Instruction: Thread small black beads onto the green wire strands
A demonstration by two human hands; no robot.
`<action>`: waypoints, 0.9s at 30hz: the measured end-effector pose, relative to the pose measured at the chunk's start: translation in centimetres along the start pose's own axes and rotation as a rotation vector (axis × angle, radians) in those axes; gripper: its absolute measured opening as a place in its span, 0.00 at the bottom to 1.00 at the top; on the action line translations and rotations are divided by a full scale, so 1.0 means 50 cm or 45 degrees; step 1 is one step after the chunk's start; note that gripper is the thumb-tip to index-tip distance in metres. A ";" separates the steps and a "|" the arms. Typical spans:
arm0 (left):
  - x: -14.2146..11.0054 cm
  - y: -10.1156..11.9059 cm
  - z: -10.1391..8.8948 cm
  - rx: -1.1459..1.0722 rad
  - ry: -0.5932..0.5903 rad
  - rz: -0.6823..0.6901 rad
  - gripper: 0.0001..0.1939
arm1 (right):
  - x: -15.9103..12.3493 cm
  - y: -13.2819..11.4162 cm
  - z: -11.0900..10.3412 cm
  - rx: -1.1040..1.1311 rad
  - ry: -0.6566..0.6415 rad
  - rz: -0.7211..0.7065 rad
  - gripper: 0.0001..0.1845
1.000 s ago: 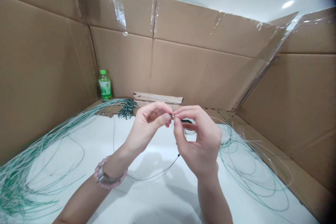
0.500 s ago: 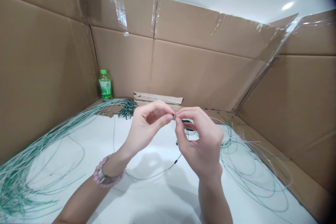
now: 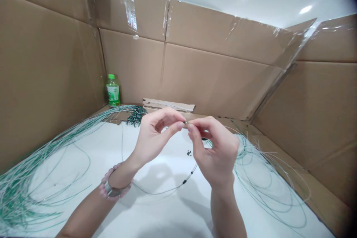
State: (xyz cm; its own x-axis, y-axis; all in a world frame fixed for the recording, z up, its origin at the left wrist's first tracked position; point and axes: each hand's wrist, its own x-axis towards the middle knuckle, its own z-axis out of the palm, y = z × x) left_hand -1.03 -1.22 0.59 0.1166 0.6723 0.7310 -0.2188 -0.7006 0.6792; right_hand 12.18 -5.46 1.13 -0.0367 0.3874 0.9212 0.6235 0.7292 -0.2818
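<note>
My left hand (image 3: 156,134), with a pink beaded bracelet (image 3: 115,182) at its wrist, pinches a tiny dark bead (image 3: 184,122) between thumb and forefinger. Just to its right, my right hand (image 3: 216,150) is closed in a pinch on a thin wire (image 3: 187,122), whose short greenish piece shows between the fingertips. Below the hands a loop of thin wire (image 3: 164,193) hangs over the white surface, carrying small black beads (image 3: 184,181). Several loose black beads (image 3: 189,153) lie between the hands. A small dish (image 3: 206,141) with dark contents is mostly hidden behind my right hand.
Green and white wires (image 3: 30,186) spread along the left, their dark beaded ends (image 3: 135,115) bunched at the back. More wires (image 3: 267,182) coil on the right. A green bottle (image 3: 113,91) stands in the back left corner. Cardboard walls (image 3: 217,70) surround the white surface (image 3: 150,215).
My right hand has shifted slightly right, opening a small gap between the fingertips where greenish wire shows. The beads on the hanging wire sit a little lower and farther apart.
</note>
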 end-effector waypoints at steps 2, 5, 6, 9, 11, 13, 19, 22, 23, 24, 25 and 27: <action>0.000 -0.001 0.000 -0.011 -0.007 0.000 0.01 | 0.000 0.000 -0.001 -0.025 -0.023 -0.009 0.06; 0.000 -0.003 0.000 -0.051 -0.017 -0.011 0.01 | 0.001 -0.001 -0.003 -0.045 -0.039 -0.027 0.06; -0.001 -0.003 0.000 -0.061 -0.019 -0.016 0.01 | 0.002 -0.001 -0.003 -0.044 -0.039 -0.028 0.06; -0.002 -0.003 0.001 -0.064 -0.026 -0.034 0.01 | 0.002 -0.001 -0.002 -0.032 -0.023 -0.026 0.06; -0.003 -0.003 0.002 -0.061 -0.028 -0.043 0.01 | 0.001 0.000 0.000 0.014 -0.004 -0.010 0.07; -0.002 -0.003 0.003 -0.079 -0.029 -0.042 0.01 | -0.001 0.002 0.005 0.109 0.013 0.029 0.07; 0.000 -0.008 0.005 -0.102 -0.012 -0.038 0.03 | -0.001 0.006 0.023 0.322 0.130 0.139 0.08; -0.002 -0.010 0.003 -0.082 -0.027 0.014 0.02 | -0.001 0.007 0.025 0.387 0.121 0.158 0.09; -0.003 -0.011 0.002 -0.068 -0.030 0.051 0.01 | 0.000 0.007 0.025 0.409 0.108 0.173 0.09; -0.003 -0.013 0.001 -0.050 -0.038 0.098 0.01 | 0.000 0.008 0.024 0.431 0.093 0.191 0.09; -0.004 -0.015 -0.001 -0.029 -0.047 0.150 0.01 | 0.001 0.008 0.024 0.455 0.081 0.211 0.09; -0.003 -0.020 -0.004 0.026 -0.061 0.250 0.03 | 0.002 0.009 0.023 0.511 0.064 0.248 0.08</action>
State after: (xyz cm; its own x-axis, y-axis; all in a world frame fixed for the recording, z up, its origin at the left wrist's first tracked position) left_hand -1.03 -0.56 -0.19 0.1200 0.5103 0.8515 -0.2222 -0.8222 0.5241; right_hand 11.56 -4.44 0.78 0.0954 0.5188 0.8495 0.2626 0.8101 -0.5242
